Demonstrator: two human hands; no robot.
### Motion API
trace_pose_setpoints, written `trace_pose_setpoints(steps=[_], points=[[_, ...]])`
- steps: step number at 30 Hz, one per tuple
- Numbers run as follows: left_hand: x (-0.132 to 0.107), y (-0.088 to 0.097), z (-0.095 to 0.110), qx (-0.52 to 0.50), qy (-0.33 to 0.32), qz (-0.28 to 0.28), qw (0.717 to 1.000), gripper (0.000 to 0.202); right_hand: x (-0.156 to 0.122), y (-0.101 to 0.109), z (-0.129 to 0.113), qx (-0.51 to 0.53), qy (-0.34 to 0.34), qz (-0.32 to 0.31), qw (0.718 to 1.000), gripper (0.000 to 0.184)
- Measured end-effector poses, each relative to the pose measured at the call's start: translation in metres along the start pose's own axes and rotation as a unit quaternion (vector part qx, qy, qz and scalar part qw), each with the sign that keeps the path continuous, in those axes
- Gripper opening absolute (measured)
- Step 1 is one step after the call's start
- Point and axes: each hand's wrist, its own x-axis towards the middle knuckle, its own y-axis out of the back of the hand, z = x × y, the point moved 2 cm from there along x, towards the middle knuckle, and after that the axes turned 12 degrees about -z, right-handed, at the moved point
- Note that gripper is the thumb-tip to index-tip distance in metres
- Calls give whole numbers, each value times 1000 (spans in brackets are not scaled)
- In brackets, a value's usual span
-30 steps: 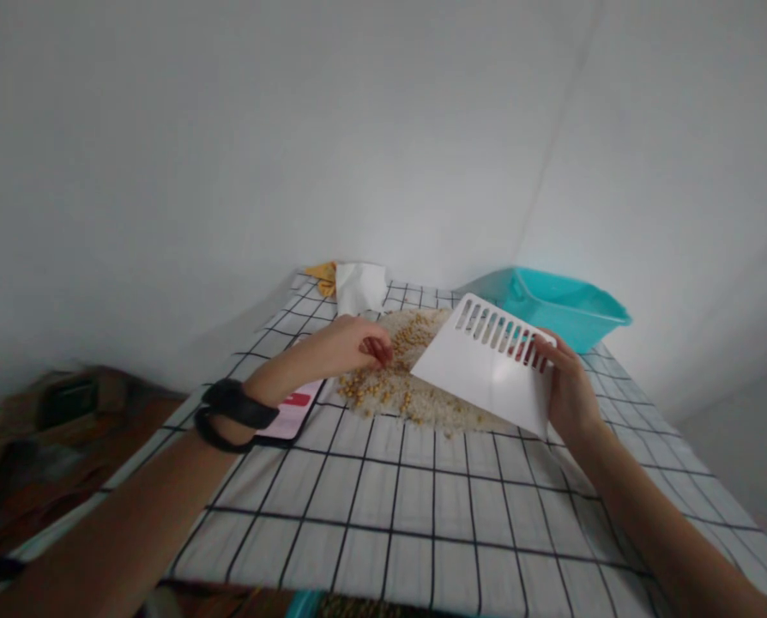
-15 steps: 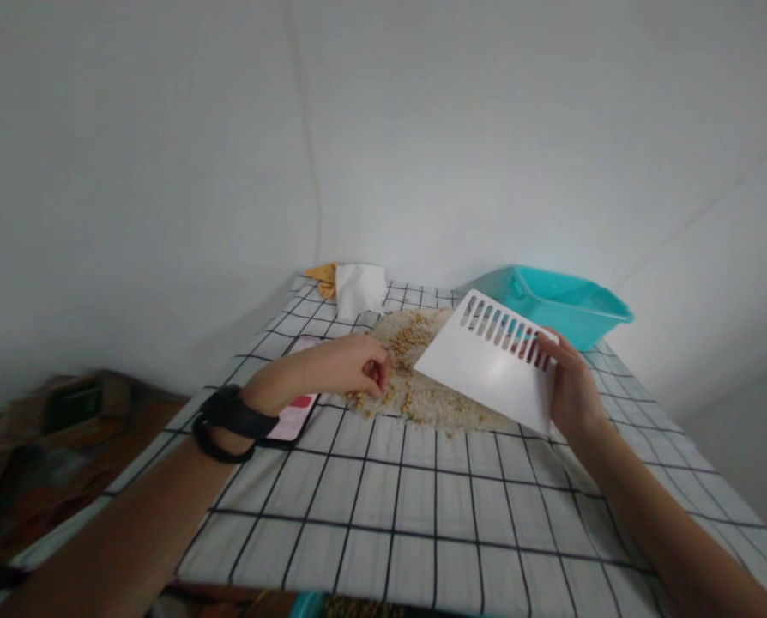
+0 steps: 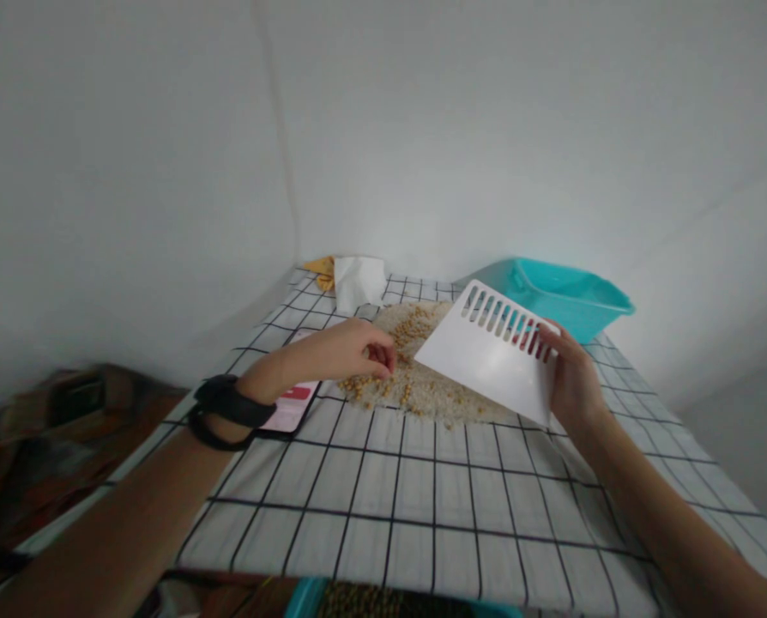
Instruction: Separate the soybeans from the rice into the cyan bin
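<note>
My left hand [image 3: 365, 350], with a dark band on its wrist, is closed with curled fingers over the left part of a spread of pale grains [image 3: 435, 395]. What its fingertips hold, if anything, is too small to make out. Yellow-brown beans [image 3: 415, 329] lie scattered among the grains. My right hand [image 3: 575, 378] grips a white slotted plastic scoop [image 3: 486, 356] by its right end. The scoop is tilted above the right part of the grains and hides some of them. Its row of slots faces up and away from me.
A turquoise tub [image 3: 570, 296] stands at the back right by the wall. White tissue [image 3: 359, 283] and a yellow cloth [image 3: 321, 270] lie at the back left. A phone [image 3: 293, 408] rests under my left wrist on the checked tablecloth [image 3: 415, 489]. Below the front edge is another turquoise container [image 3: 306, 596].
The camera view has tipped down a little. My left hand has moved slightly right over the grains, fingers still curled. The scoop stays in my right hand, nearly unmoved.
</note>
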Motion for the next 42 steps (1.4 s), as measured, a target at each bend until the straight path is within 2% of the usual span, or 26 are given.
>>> trace_pose_setpoints(steps=[5, 11, 17, 22, 32, 36, 39, 42], points=[[-1, 2, 1, 9, 1, 17, 1000, 19, 1, 2, 1, -10, -4, 1, 1000, 22], [7, -6, -2, 50, -37, 57, 996, 11, 0, 1, -2, -4, 0, 17, 1000, 20], [24, -27, -7, 95, -94, 32, 991, 2, -1, -1, -3, 3, -4, 16, 1000, 19], [26, -31, -8, 113, -119, 17, 986, 10, -1, -2, -3, 12, -9, 14, 1000, 18], [18, -19, -2, 109, -89, 51, 989, 10, 1, 2, -3, -21, 22, 11, 999, 22], [13, -17, 3, 86, -71, 58, 992, 25, 1, 1, -4, -4, 17, 22, 1000, 20], [11, -10, 3, 77, -41, 95, 992, 30, 3, 2, -4, 1, 23, 37, 999, 20], [7, 3, -4, 77, -1, 165, 983, 22, 7, 8, -3, -3, 42, 60, 997, 23]])
